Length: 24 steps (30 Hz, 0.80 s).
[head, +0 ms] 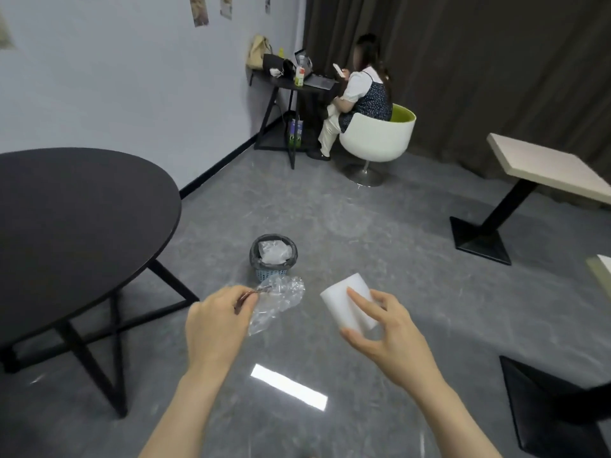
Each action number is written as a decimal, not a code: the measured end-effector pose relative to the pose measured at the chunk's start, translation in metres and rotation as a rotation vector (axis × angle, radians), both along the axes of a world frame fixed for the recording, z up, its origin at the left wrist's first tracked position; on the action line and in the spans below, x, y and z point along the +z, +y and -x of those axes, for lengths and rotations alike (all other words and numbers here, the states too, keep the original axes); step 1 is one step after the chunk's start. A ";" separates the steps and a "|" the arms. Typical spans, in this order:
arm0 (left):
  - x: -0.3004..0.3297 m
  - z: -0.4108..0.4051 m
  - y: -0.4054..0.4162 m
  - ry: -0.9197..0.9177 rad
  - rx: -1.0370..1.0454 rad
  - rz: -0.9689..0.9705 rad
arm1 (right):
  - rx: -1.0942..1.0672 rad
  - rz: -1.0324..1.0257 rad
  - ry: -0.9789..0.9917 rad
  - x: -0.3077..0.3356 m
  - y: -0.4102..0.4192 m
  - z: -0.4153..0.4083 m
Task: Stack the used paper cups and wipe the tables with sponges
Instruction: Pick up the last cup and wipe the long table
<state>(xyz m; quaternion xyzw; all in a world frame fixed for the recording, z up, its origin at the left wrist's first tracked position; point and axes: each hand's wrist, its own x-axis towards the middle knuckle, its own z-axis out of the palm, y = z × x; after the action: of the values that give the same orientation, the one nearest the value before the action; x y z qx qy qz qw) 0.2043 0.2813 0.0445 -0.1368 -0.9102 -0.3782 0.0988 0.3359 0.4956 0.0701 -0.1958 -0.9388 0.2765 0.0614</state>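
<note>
Right hand [383, 328] gripping white sponge [347, 304]; left hand [218, 322] pinching clear wrapper [277, 300]. Bin [273, 259] lying just ahead of the wrapper, left hand being nearer

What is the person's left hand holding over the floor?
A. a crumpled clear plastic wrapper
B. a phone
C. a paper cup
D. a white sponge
A: the left hand pinches a crumpled clear wrapper near the bin, while the white sponge is in the right hand.
</note>
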 end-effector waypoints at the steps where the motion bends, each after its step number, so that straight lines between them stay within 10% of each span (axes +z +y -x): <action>1: 0.002 0.012 0.015 -0.016 0.020 -0.013 | 0.021 -0.008 -0.009 0.002 0.017 0.015; 24: -0.072 0.427 0.189 -0.109 0.230 0.224 | 0.129 0.021 -0.225 -0.082 0.233 0.453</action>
<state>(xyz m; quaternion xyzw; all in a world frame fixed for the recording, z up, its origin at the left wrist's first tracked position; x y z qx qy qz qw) -0.2227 0.4704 -0.0274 -0.0212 -0.9604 -0.2673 0.0762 -0.1175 0.7286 -0.0120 -0.1656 -0.9474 0.2661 -0.0644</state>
